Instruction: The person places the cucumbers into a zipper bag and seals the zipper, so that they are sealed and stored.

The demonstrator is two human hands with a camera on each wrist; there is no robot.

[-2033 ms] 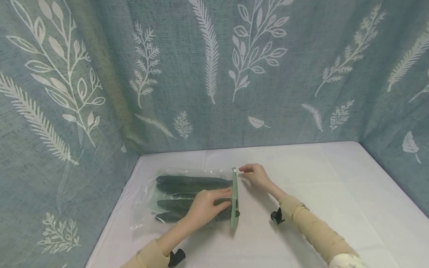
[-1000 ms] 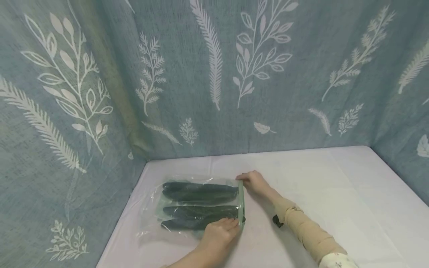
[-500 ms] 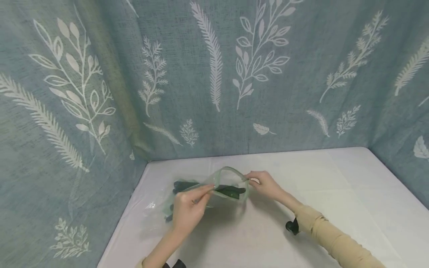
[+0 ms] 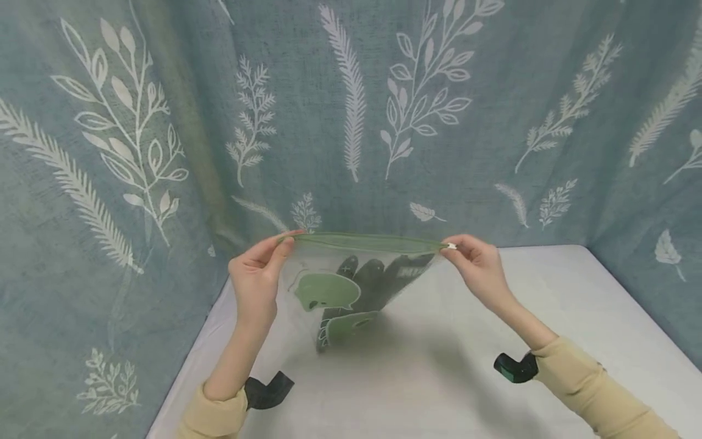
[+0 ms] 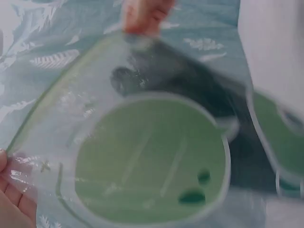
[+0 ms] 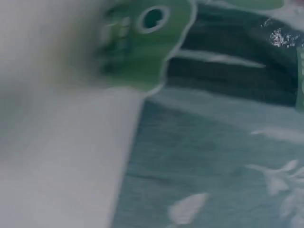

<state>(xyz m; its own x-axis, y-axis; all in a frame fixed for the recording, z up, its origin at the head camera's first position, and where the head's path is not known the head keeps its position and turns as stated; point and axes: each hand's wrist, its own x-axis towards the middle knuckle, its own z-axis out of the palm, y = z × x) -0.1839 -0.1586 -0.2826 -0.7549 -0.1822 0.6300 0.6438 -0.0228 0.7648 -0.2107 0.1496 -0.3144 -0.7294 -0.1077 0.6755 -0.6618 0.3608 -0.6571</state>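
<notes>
A clear zip bag [image 4: 329, 291] with green cartoon prints hangs above the table, its green-edged mouth stretched level at the top. Inside, several dark green cucumbers [image 4: 373, 283] slant downward. My left hand [image 4: 255, 280] pinches the bag's left top corner between thumb and fingers. At the opposite corner my right hand [image 4: 478, 268] pinches the edge beside a small white slider [image 4: 451, 246]. Whether the zip is sealed along its length, I cannot tell. In the left wrist view the bag [image 5: 152, 161] fills most of the picture; the right wrist view is partly blurred.
A white-covered table [image 4: 439, 390] lies beneath the bag. Blue-green curtains [image 4: 307, 122] with white leaf prints stand behind it and along both sides. A black wrist mount [image 4: 269, 390] sits under my left wrist, another [image 4: 515, 367] under the right.
The bag lay flat on the table, its mouth facing right. Both hands have gripped its mouth, turned it upward and lifted it, and now stand farther apart, stretching the edge straight.
</notes>
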